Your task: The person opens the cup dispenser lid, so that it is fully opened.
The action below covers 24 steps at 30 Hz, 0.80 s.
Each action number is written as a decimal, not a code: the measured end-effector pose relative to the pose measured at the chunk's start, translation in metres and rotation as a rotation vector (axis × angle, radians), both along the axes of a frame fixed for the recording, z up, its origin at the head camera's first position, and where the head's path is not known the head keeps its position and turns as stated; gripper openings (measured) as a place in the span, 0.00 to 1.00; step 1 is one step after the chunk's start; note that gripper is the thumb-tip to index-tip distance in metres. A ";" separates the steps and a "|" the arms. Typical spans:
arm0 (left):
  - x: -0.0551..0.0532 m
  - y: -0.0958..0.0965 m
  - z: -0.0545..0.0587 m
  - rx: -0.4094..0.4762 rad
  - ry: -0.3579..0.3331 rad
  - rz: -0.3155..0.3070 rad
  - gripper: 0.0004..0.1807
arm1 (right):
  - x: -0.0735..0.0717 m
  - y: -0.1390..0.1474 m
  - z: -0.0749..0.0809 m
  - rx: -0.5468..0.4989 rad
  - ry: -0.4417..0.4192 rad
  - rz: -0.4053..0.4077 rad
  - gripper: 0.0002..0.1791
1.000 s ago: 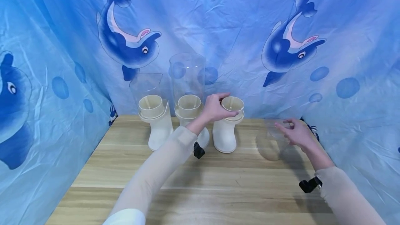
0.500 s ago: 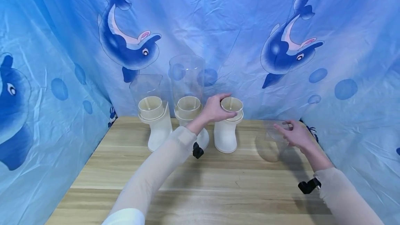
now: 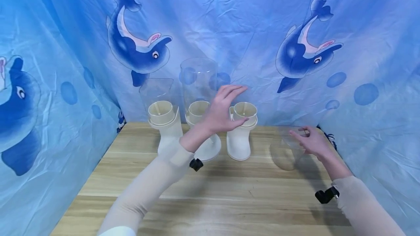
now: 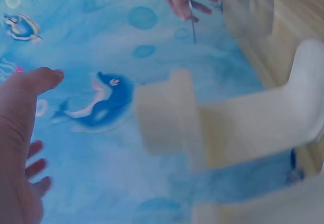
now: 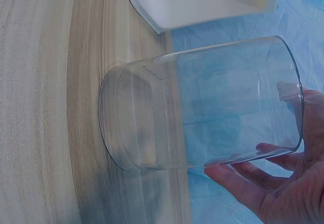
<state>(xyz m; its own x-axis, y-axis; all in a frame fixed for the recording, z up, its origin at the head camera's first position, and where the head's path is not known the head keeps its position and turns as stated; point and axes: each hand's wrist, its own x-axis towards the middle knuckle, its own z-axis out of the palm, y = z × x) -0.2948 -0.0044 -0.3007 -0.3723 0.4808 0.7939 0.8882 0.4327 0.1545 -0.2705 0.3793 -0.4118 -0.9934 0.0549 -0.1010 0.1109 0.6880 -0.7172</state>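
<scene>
My left hand (image 3: 218,114) is raised beside the rightmost white boot-shaped stand (image 3: 238,145), its fingers spread and holding nothing. That stand has a round, hollow cream collar (image 3: 245,110) on top. The left wrist view shows a gap between the left hand (image 4: 20,133) and the stand (image 4: 243,127). At the right of the table, my right hand (image 3: 311,142) grips the upper rim of a clear cylindrical container (image 3: 283,154). In the right wrist view the container (image 5: 217,102) stands upright on the table, the fingers at its wall and the thumb at its rim.
Two similar white stands, the left one (image 3: 160,114) and the middle one (image 3: 208,148), stand in the same row. Behind them show a clear slant-topped container (image 3: 155,88) and a tall clear cylinder (image 3: 198,79). A blue dolphin-print curtain (image 3: 249,46) encloses the wooden table (image 3: 229,199).
My left hand has let go of the rightmost stand's collar, opened its fingers and moved up and to the left. The right hand keeps its hold on the clear container, which has not moved.
</scene>
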 end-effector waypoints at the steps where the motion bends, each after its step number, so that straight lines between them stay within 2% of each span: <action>1: 0.003 -0.007 0.003 0.019 0.090 0.000 0.47 | 0.000 -0.001 0.000 0.000 -0.001 0.001 0.58; 3: 0.007 -0.021 0.008 0.059 0.252 0.017 0.45 | 0.000 -0.002 0.000 0.000 -0.002 0.005 0.58; 5: 0.010 -0.034 0.013 0.123 0.369 0.036 0.45 | 0.000 -0.002 0.001 0.000 -0.002 0.010 0.58; 7: 0.013 -0.047 0.016 0.211 0.433 0.061 0.44 | 0.000 -0.001 0.001 0.001 -0.001 0.013 0.58; 9: 0.013 -0.057 0.017 0.300 0.447 0.098 0.46 | 0.001 0.000 0.001 0.003 0.001 0.017 0.58; 12: 0.010 -0.069 0.013 0.407 0.381 0.150 0.53 | 0.001 0.003 0.002 0.014 0.003 0.018 0.58; 17: 0.002 -0.079 -0.003 0.467 0.155 0.222 0.65 | 0.001 0.005 0.001 0.016 -0.004 0.016 0.58; 20: 0.000 -0.082 -0.016 0.454 0.021 0.271 0.70 | 0.002 0.004 0.000 0.011 -0.006 0.018 0.57; 24: -0.002 -0.086 -0.032 0.368 -0.127 0.352 0.77 | 0.003 0.002 0.000 0.004 0.000 0.024 0.55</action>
<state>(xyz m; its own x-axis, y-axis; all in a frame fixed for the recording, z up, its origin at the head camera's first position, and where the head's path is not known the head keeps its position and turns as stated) -0.2970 -0.0904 -0.3326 -0.5653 0.0070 0.8248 0.6634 0.5980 0.4497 -0.2670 0.3809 -0.4120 -0.9944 0.0309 -0.1010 0.0942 0.6930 -0.7147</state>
